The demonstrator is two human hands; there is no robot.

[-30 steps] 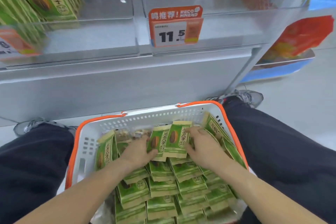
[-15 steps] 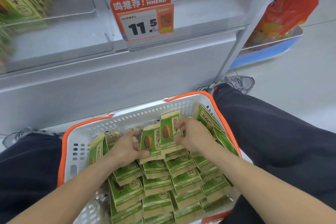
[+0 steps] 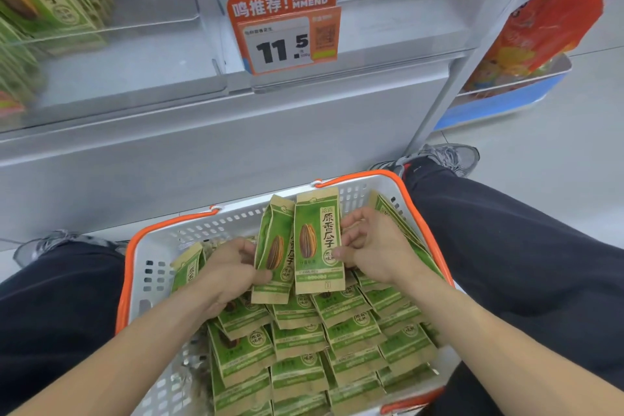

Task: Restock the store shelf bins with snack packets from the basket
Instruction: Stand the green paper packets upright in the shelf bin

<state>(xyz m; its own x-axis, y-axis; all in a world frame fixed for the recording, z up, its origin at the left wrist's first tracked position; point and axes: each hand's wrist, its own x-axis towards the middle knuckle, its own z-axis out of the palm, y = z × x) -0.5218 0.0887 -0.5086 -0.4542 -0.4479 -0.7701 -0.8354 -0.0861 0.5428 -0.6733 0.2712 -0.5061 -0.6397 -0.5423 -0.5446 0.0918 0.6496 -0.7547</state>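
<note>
A shop: price tag [image 3: 283, 31] on clear shelf bins [image 3: 388, 20].

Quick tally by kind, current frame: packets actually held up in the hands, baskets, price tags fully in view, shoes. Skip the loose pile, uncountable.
Green packets held up: 2, left packet in the left hand, right packet in the right hand
Basket: 1
Price tag: 1
Shoes: 2, left shoe, right shoe
Total: 6

Both hands [image 3: 233, 272] [image 3: 374, 246] lifted two packets [image 3: 315, 243] upright, clear of basket pile.
</note>
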